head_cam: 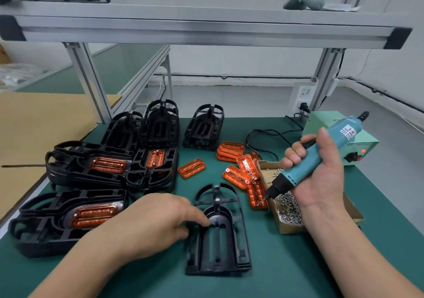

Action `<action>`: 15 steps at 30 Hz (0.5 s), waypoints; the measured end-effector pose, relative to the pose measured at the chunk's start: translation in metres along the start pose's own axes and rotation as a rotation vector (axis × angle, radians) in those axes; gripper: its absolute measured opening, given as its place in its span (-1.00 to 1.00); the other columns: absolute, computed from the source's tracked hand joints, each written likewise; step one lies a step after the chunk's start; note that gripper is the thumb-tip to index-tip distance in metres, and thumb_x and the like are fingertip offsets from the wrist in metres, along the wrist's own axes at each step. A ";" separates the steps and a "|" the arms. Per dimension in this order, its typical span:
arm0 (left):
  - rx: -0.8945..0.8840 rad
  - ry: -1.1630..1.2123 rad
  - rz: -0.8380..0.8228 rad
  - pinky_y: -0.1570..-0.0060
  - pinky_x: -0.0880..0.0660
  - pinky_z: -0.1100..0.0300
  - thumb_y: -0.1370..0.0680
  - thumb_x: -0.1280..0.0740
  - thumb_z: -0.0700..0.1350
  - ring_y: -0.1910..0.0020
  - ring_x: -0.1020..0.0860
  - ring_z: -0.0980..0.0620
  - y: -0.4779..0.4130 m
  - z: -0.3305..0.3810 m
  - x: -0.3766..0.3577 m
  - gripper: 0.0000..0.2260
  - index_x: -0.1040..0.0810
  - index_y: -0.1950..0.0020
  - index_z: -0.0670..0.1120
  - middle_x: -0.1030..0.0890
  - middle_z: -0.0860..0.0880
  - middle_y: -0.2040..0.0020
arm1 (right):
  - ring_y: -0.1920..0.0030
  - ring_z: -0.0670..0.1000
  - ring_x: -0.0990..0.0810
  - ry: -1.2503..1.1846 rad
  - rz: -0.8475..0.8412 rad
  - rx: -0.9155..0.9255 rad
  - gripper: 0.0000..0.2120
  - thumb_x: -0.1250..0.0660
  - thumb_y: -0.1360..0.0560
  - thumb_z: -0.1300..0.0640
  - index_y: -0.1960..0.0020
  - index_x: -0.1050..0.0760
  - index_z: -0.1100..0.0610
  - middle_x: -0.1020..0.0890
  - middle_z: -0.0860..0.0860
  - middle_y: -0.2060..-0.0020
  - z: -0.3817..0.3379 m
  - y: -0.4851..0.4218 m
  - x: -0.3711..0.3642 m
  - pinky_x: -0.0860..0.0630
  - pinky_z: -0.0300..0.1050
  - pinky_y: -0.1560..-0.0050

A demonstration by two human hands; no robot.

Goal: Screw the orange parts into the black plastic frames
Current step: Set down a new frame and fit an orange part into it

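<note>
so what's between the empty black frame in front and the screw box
Head view: loose orange parts lie against the screw box on the side toward the empty frame; nearer, only bare mat.

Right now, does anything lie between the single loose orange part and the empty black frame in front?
Nothing visible does. Only bare green mat separates the flat orange translucent part from the empty black plastic frame that the left hand touches.

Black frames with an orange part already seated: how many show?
3. Near-left frame, closest to the camera; far-left frame behind it; middle frame to that one's right. Frames stacked beneath may hide more.
</note>
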State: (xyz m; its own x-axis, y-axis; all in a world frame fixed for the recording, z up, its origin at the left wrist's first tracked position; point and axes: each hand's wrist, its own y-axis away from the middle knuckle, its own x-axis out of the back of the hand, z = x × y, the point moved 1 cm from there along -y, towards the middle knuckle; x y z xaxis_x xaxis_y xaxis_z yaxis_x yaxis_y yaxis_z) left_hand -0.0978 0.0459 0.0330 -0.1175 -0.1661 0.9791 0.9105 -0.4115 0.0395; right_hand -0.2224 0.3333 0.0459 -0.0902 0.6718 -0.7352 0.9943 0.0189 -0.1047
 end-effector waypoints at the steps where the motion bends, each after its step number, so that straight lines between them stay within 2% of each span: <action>1: -0.008 0.012 -0.012 -0.23 -0.42 0.35 -0.61 -0.42 0.09 -0.26 -0.52 0.32 0.000 0.005 0.001 -0.48 -0.34 -0.48 0.47 -0.57 0.34 -0.27 | 0.34 -0.06 -0.38 -0.003 0.003 0.000 -0.73 -0.43 -0.61 -0.11 0.12 -0.55 0.05 -0.39 -0.03 0.31 0.000 0.000 0.000 -0.45 -0.19 0.32; 3: -0.047 0.013 -0.029 -0.21 -0.41 0.37 -0.58 -0.41 0.20 -0.27 -0.52 0.29 0.001 0.022 0.003 -0.50 -0.38 -0.49 0.42 -0.58 0.32 -0.31 | 0.34 -0.06 -0.39 -0.008 0.012 0.004 -0.73 -0.43 -0.61 -0.11 0.11 -0.54 0.06 -0.39 -0.03 0.31 -0.001 -0.001 0.001 -0.45 -0.19 0.32; 6: -0.128 -0.040 -0.027 -0.17 -0.51 0.22 -0.55 -0.33 0.31 -0.23 -0.55 0.17 -0.001 0.054 0.007 -0.52 -0.47 -0.47 0.31 -0.61 0.20 -0.31 | 0.35 -0.06 -0.39 -0.016 0.023 0.009 -0.73 -0.42 -0.61 -0.10 0.11 -0.53 0.07 -0.40 -0.02 0.32 -0.002 -0.003 0.001 -0.45 -0.19 0.33; 10: -0.159 -0.137 -0.058 -0.08 -0.53 0.06 -0.59 -0.22 0.28 -0.11 -0.58 -0.04 -0.002 0.081 0.000 -0.56 -0.58 -0.36 0.10 -0.64 0.03 -0.17 | 0.36 -0.06 -0.39 -0.037 0.025 0.019 -0.72 -0.44 -0.60 -0.11 0.12 -0.53 0.07 -0.40 -0.03 0.32 -0.006 -0.006 0.003 -0.45 -0.20 0.33; 12: -0.149 -0.136 -0.061 -0.07 -0.54 0.05 -0.59 -0.22 0.27 -0.08 -0.59 -0.05 -0.001 0.082 -0.001 -0.57 -0.59 -0.32 0.08 -0.65 0.02 -0.15 | 0.36 -0.06 -0.40 -0.058 0.038 0.039 -0.72 -0.44 -0.60 -0.11 0.13 -0.54 0.07 -0.41 -0.03 0.32 -0.010 -0.008 0.006 -0.45 -0.20 0.33; 15: -0.133 -0.030 -0.085 -0.03 -0.52 0.16 -0.54 -0.22 0.37 -0.05 -0.59 0.07 0.001 0.080 0.006 -0.53 -0.57 -0.35 0.18 -0.65 0.09 -0.15 | 0.35 -0.06 -0.39 -0.096 0.067 0.089 -0.71 -0.43 -0.62 -0.10 0.14 -0.54 0.07 -0.40 -0.02 0.31 -0.019 -0.013 0.011 -0.44 -0.19 0.32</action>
State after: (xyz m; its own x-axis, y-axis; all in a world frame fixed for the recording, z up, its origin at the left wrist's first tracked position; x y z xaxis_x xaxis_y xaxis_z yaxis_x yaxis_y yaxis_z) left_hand -0.0659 0.1165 0.0550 -0.1780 -0.1001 0.9789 0.8372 -0.5381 0.0972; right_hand -0.2353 0.3544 0.0514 -0.0328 0.5956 -0.8026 0.9897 -0.0925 -0.1091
